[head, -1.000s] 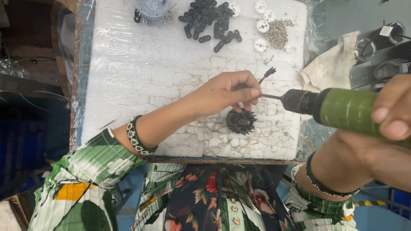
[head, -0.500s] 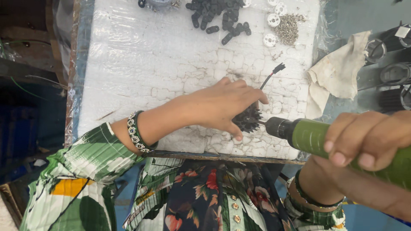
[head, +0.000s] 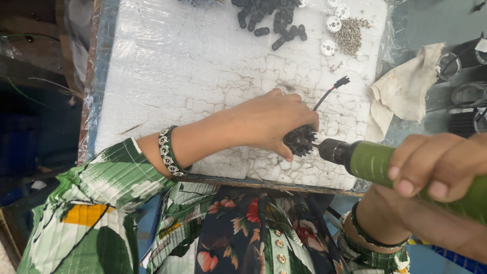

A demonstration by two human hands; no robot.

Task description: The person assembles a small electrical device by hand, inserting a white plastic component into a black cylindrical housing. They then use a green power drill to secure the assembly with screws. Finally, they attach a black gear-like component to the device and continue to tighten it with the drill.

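Note:
My left hand (head: 266, 124) grips a small black finned part (head: 300, 140) with a black wire and plug (head: 339, 82) trailing from it, held tilted on its side over the white cracked foam board (head: 177, 76). My right hand (head: 439, 170) holds a green electric screwdriver (head: 385, 165) lying nearly level, its black nose and bit touching the right side of the finned part.
At the board's far edge lie several black cylindrical pieces (head: 269, 23), white round pieces (head: 333, 24) and a heap of small screws (head: 350, 35). A cream cloth (head: 401, 91) lies to the right, beside metal rings and dark parts (head: 464, 94) on a grey surface.
The left hand turned the finned part from lying flat on the board to held on its side nearer me. The screwdriver dropped lower and its bit meets the part again.

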